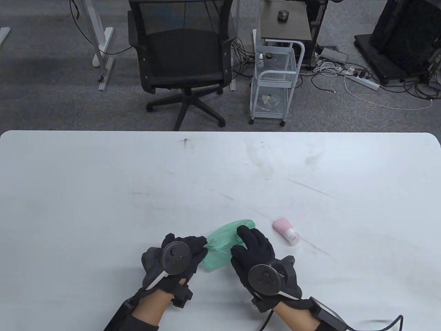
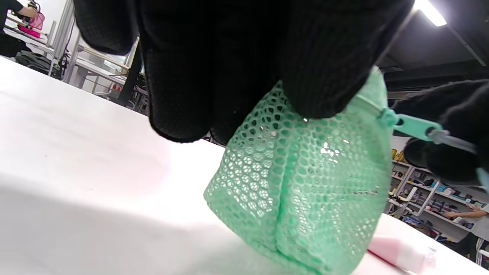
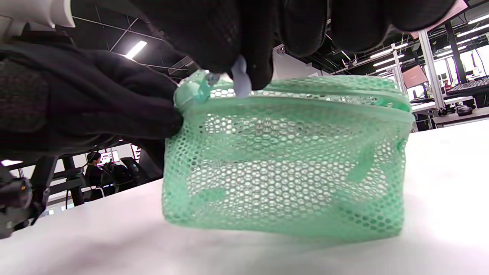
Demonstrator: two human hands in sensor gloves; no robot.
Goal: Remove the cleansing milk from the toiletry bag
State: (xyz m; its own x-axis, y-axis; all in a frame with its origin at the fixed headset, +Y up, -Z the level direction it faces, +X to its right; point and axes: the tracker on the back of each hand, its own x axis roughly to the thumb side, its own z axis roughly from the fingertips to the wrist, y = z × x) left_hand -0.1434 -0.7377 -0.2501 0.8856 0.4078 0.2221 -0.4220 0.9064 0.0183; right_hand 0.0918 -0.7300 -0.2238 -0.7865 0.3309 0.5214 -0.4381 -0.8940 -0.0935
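A green mesh toiletry bag (image 1: 224, 238) stands on the white table near the front edge. It also shows in the left wrist view (image 2: 305, 191) and the right wrist view (image 3: 282, 172). My left hand (image 1: 201, 246) grips the bag's left end at the top (image 2: 214, 76). My right hand (image 1: 246, 238) rests over the bag's top and pinches the zipper pull (image 3: 240, 78), which also shows in the left wrist view (image 2: 414, 127). Nothing shows through the mesh. A pink cleansing milk bottle (image 1: 286, 231) lies on the table just right of the bag, apart from both hands.
The white table (image 1: 220, 172) stretches far and wide around the bag. Beyond its far edge stand an office chair (image 1: 182, 58) and a white wire cart (image 1: 275, 79) on the carpet.
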